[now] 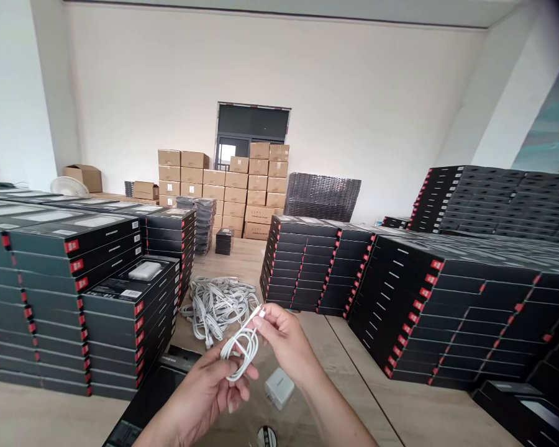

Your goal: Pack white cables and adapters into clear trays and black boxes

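Observation:
A coiled white charging cable (240,354) is between my hands, above the wooden table. My left hand (214,379) grips the coil from below, with fingers curled round its lower side. At the upper end, my right hand (282,329) pinches the cable's connector ends between thumb and fingers. Beneath my right wrist lies a white power adapter (279,388). Just beyond my hands, a heap of white cables (221,304) is spread on the table. A black box (144,397) lies by my left forearm, partly hidden by it.
Stacks of black boxes with red labels stand left (107,323) and right (400,310). A white adapter (145,270) rests on a left stack. Brown cartons (228,192) are piled by the far wall. A round black-and-white object (267,436) lies at the near edge.

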Demonstrator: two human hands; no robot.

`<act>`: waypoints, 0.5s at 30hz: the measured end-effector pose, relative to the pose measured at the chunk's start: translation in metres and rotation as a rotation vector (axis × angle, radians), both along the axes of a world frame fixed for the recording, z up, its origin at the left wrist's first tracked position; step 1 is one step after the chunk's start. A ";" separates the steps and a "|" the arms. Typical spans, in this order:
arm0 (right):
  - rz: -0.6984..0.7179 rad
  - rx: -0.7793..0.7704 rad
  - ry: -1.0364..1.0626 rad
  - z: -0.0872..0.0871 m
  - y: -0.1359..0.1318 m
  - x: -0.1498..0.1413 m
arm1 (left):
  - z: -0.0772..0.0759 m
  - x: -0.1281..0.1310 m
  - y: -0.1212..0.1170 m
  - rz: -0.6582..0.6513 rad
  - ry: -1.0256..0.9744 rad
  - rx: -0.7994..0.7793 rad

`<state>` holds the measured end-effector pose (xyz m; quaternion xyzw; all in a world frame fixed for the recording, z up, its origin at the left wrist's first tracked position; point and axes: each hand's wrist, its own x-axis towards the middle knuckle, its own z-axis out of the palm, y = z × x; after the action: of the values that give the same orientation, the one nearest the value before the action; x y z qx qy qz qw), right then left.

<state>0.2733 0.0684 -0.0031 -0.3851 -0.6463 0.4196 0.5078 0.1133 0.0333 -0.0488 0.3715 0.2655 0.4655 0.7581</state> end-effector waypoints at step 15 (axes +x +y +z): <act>-0.194 -0.002 0.193 -0.011 0.008 -0.004 | 0.008 0.003 0.000 0.041 0.003 0.099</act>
<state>0.2690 0.0764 -0.0144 -0.4039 -0.5537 0.4042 0.6057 0.1167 0.0334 -0.0409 0.4038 0.2510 0.4927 0.7288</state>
